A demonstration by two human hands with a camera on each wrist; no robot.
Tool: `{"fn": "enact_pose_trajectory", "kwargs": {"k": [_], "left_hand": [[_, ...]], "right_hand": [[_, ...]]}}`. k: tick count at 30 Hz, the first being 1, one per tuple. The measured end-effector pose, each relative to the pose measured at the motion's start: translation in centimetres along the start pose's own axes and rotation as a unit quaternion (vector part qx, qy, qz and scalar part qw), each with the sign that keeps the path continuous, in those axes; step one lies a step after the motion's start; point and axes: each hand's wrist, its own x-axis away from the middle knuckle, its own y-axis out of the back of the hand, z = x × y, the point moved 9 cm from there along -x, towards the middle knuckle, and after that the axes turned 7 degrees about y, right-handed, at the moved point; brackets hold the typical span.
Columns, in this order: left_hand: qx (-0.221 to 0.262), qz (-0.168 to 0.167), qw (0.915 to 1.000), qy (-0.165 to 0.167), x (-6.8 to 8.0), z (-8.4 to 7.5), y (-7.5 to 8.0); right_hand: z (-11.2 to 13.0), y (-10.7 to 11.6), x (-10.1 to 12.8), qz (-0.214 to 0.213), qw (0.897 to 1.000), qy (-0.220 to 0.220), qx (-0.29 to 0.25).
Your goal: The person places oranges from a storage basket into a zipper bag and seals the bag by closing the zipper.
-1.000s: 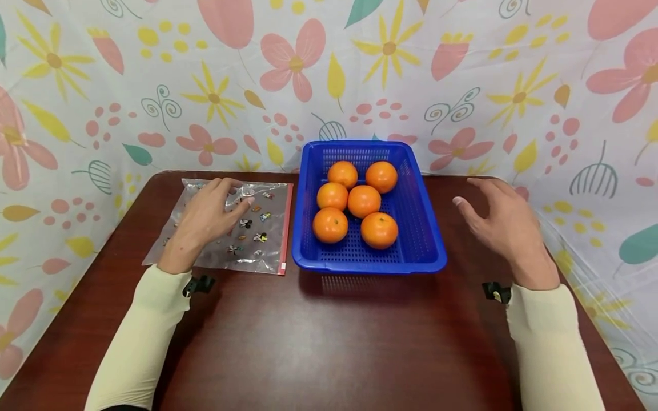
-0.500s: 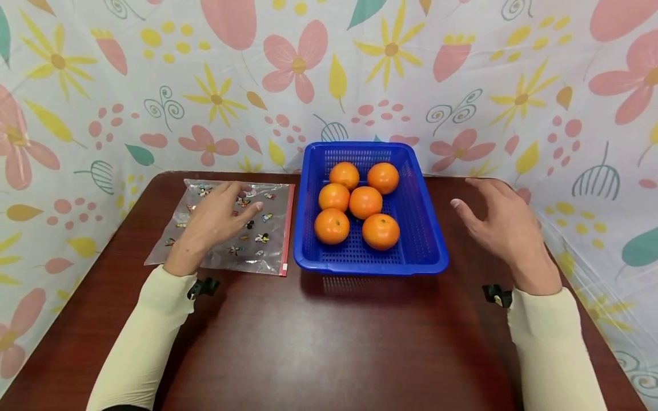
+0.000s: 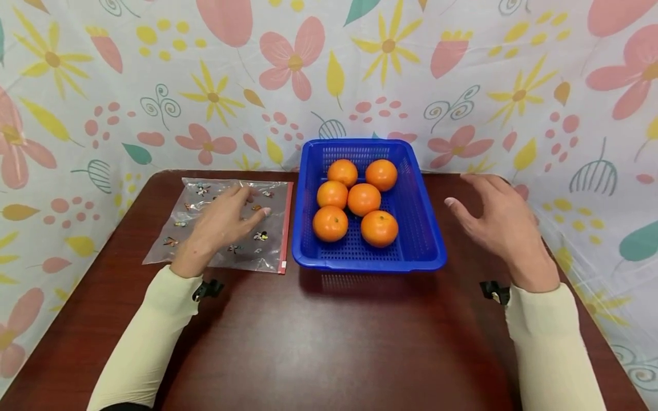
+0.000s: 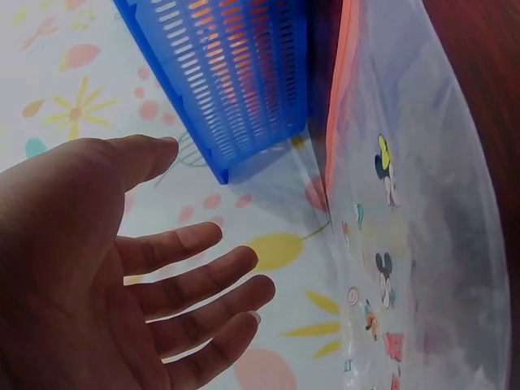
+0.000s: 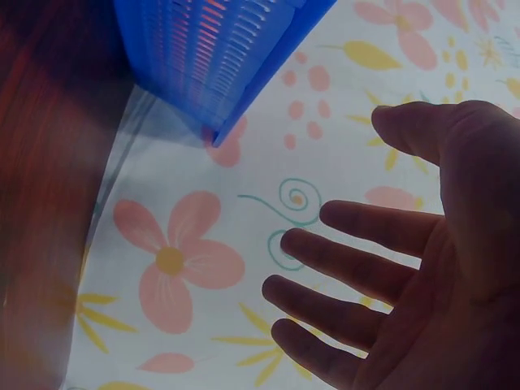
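Note:
A blue plastic basket stands at the back middle of the brown table and holds several oranges. Left of it lies a clear zip bag printed with small cartoon figures, with a red seal strip along its right edge. My left hand hovers over the bag, fingers straight and spread, holding nothing; the left wrist view shows the open palm beside the bag and the basket wall. My right hand hangs open to the right of the basket, palm empty.
A floral cloth stands as a backdrop behind and on both sides of the table. Bare brown tabletop lies in front of the basket and the bag. Cream sleeves cover both forearms.
My left hand has slid to the right over the bag, towards the basket. My right hand has drifted slightly left and back. The basket and bag have not moved.

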Motion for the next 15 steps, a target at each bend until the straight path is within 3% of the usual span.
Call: {"fn": "enact_pose_trajectory", "kwargs": {"k": [15], "left_hand": [[-0.021,0.02,0.9991,-0.032,0.2,-1.5,-2.2]], "right_hand": [[1.7,0.2,-0.1,-0.007,0.999,0.037,0.002]]}}
